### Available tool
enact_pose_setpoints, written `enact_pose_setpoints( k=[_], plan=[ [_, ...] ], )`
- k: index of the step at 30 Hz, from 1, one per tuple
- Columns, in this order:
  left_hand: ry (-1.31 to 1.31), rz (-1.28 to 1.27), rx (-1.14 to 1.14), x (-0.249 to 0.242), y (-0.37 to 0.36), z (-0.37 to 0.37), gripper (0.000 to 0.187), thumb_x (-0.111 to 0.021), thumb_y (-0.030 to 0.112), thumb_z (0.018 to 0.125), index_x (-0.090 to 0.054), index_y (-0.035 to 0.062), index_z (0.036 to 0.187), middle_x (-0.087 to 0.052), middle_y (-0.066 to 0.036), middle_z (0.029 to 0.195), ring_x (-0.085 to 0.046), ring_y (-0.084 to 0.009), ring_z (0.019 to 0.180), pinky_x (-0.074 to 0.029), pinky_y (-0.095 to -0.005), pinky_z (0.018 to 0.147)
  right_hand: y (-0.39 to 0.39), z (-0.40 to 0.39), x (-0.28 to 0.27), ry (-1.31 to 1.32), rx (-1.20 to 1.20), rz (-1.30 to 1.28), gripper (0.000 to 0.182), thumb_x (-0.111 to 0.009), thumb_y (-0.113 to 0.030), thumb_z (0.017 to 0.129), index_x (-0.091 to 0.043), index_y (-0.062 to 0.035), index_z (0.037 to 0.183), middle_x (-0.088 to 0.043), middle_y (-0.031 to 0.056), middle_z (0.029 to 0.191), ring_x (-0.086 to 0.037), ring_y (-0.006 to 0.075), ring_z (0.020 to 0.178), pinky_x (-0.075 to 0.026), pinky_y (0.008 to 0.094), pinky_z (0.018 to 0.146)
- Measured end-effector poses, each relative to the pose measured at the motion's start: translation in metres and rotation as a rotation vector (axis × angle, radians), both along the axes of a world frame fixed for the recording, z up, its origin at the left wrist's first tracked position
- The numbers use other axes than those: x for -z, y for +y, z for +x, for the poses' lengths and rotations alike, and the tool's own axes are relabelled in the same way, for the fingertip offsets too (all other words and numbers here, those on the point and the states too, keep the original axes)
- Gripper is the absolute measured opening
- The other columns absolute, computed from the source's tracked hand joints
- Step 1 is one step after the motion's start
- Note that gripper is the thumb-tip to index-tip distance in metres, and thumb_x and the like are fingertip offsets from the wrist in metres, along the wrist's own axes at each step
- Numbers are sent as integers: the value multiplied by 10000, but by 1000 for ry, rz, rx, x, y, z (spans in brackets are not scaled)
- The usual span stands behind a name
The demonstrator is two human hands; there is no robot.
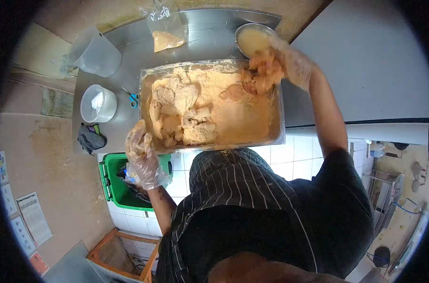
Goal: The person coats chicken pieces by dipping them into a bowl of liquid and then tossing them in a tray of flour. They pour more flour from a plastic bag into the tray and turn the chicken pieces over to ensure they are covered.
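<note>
A large metal tray (283, 123) of orange-tan flour sits on the steel counter. Coated pieces (185, 98) lie in its left half, and wetter reddish pieces (234, 92) are at its upper right. My right hand (292, 66), in a clear glove, grips a reddish-orange battered piece (266, 70) over the tray's upper right corner, beside a bowl of cloudy liquid (253, 41). It is blurred by motion. My left hand (143, 153), gloved and caked with flour, is raised at the tray's lower left corner, fingers apart and holding nothing.
On the steel counter (125, 41) are a plastic bag of crumbs (167, 40), a clear jug (97, 54), a white tub (98, 104), blue scissors (133, 99) and a dark cloth bundle (91, 137). A green bin (111, 188) stands below.
</note>
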State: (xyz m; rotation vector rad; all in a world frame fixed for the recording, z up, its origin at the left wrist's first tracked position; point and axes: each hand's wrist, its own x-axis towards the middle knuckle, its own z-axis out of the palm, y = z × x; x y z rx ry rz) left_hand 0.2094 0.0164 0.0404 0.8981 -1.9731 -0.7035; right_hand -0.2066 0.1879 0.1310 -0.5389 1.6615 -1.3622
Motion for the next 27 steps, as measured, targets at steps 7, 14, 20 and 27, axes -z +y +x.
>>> enact_pose_setpoints(
  k=[7,14,20,27],
  plan=[
    [-103,96,320,0,6,-61,202,-656,128,887,-665,-7,1037,-647,-183,1107,-610,-305,1059,-480,-393,938,45,68,48,-93,-55,343,968,-607,-738,776,-404,-62,1439,-557,169,1337,-541,304,1225,-460,442,1002],
    [-342,-39,921,-24,81,-132,507,-635,403,907,-612,-25,1178,-658,-192,1013,-643,-312,922,-532,-406,852,37,103,54,-375,164,44,838,-499,-670,896,-302,-125,1501,-427,121,1476,-511,290,1268,-429,435,1054],
    [-193,-240,1081,43,113,-177,315,-633,243,890,-588,-1,1085,-625,-199,975,-622,-356,894,-510,-449,796,9,71,194,-663,366,-415,676,-465,-573,964,-364,-123,1458,-473,115,1423,-536,286,1207,-461,443,998],
    [-594,442,1163,-42,89,-183,338,-641,264,904,-591,37,1150,-629,-172,986,-621,-286,893,-531,-414,827,-7,75,172,-68,437,-385,662,-450,-587,964,-409,-89,1398,-478,101,1352,-464,280,1255,-397,438,1058]
  ],
)
